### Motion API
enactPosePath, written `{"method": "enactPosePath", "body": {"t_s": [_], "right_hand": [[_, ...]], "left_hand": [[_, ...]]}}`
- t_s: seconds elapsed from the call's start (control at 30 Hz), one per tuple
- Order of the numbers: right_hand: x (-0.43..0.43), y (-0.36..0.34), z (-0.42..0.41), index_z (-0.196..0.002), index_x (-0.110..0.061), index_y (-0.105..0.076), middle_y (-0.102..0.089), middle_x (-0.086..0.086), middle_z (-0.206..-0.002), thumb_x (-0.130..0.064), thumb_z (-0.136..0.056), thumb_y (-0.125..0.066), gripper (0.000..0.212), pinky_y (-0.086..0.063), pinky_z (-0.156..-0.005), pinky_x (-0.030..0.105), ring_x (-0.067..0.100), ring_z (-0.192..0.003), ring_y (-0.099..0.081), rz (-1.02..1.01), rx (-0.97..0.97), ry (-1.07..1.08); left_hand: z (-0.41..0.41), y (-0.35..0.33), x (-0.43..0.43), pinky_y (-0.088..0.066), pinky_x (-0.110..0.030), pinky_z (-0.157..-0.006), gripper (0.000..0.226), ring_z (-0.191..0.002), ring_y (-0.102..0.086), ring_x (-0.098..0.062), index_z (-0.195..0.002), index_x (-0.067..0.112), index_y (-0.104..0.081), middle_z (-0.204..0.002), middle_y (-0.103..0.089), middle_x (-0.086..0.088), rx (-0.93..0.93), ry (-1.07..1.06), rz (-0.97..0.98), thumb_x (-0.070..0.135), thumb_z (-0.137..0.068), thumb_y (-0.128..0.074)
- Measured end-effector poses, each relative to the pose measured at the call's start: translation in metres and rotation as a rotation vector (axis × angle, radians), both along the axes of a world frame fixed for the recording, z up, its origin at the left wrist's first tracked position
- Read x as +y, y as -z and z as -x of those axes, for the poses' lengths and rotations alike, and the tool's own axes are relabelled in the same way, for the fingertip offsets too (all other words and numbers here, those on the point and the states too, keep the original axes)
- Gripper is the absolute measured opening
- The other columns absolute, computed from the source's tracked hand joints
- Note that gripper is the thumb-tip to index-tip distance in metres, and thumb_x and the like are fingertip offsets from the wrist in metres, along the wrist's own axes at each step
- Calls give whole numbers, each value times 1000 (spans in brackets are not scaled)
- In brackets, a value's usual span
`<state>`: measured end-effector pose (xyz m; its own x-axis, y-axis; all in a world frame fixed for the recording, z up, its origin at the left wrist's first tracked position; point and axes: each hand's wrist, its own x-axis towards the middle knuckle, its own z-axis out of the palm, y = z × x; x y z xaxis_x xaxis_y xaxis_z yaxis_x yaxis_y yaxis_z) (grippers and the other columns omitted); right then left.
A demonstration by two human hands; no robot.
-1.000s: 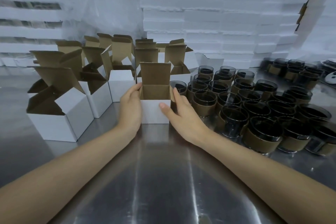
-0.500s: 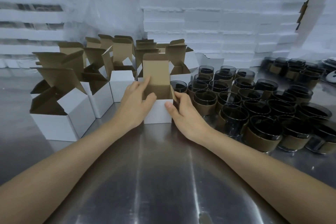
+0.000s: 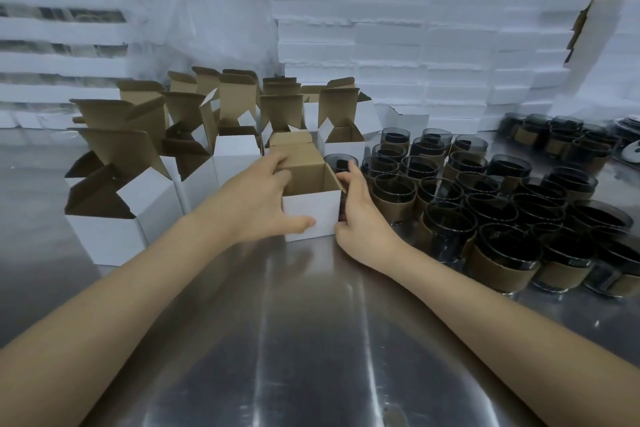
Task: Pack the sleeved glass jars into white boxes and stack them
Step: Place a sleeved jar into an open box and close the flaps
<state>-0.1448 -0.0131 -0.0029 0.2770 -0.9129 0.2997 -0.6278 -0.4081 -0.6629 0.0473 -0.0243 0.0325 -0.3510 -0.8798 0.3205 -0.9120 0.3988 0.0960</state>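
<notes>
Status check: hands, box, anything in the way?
Left hand grips white box, right hand flat on its side. Box open, no jar seen inside. Crowding its right: sleeved jars.

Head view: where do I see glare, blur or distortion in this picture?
Head view: bright glare streaks run down the metal table; head view again, the stacked white boxes behind look soft and their rows bend near the edges, a wide-angle effect; the open white box in the middle is fairly sharp.

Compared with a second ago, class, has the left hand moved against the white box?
Yes. The left hand shifted from the white box's left side up onto its top, thumb now across the front face.
</notes>
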Motion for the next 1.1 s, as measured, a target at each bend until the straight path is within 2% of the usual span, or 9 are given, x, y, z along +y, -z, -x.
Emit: {"method": "enactPosePath", "body": {"t_s": [0.1,0.2,0.33,0.47,0.57,0.67,0.8,1.03,1.1], "right_hand": [[-8,1,3,-144,-7,-18,-18,15,-155,7,-88,-50,66,-25,-106,16,27,-143,-24,82,40,51],[-14,0,4,-142,-5,-20,-27,11,-148,6,-87,-51,64,-25,-93,8,20,-128,-39,120,56,43],[-13,-1,1,-148,-6,-19,-23,12,-153,10,-85,-50,71,-20,-107,14,23,-138,-30,150,67,21],[-10,0,-2,-151,-1,-11,-27,22,-145,9,-87,-49,75,-28,-106,24,33,-126,-40,292,199,58],[-9,0,-3,-153,-11,-7,-31,17,-135,5,-90,-49,77,-41,-94,32,33,-105,-52,247,120,80],[-8,1,-3,-153,-13,-6,-32,14,-133,1,-92,-50,77,-47,-96,37,28,-101,-59,199,25,76],[-7,2,-3,-152,-12,-14,-30,3,-127,5,-90,-51,74,-45,-100,22,14,-102,-56,228,-123,46],[7,-14,-5,-123,7,-56,-41,4,-110,11,-92,-49,32,-50,-99,34,30,-106,-59,608,-517,37],[10,-21,-1,-111,5,-61,-42,2,-108,8,-93,-50,22,-51,-94,30,22,-106,-56,715,-568,46]], "left_hand": [[-5,-4,-1,-39,-34,-102,98,-135,-31,-19,-141,20,-39,-154,-25,2,-97,12,3,85,-68,-47],[-7,-4,-1,-38,-31,-98,87,-133,-30,-15,-121,21,-58,-152,-25,5,-71,0,-15,87,-67,-45],[-7,3,-5,-34,-24,-91,77,-131,-32,-11,-112,26,-55,-153,-23,11,60,-9,-44,84,-62,-52],[-12,14,-9,-40,-33,-97,47,-130,-34,-9,-82,30,-51,-154,-25,17,316,64,-66,70,-66,-68],[-15,24,-12,-40,-31,-96,40,-128,-36,-7,-74,25,-47,-151,-33,15,458,109,-6,53,-71,-76],[-19,29,-14,-39,-21,-87,40,-122,-39,-3,-70,23,-44,-146,-40,16,586,119,33,44,-73,-78],[-19,34,-19,-45,-21,-84,38,-118,-42,-1,-73,18,-45,-141,-45,14,647,79,98,42,-76,-75],[-14,32,-14,-42,-18,-84,40,-116,-42,-1,-74,25,-44,-140,-44,15,631,104,108,59,-70,-65],[-11,29,-9,-42,-21,-87,42,-115,-43,-3,-85,27,-50,-141,-44,10,584,119,64,65,-68,-57]]}}
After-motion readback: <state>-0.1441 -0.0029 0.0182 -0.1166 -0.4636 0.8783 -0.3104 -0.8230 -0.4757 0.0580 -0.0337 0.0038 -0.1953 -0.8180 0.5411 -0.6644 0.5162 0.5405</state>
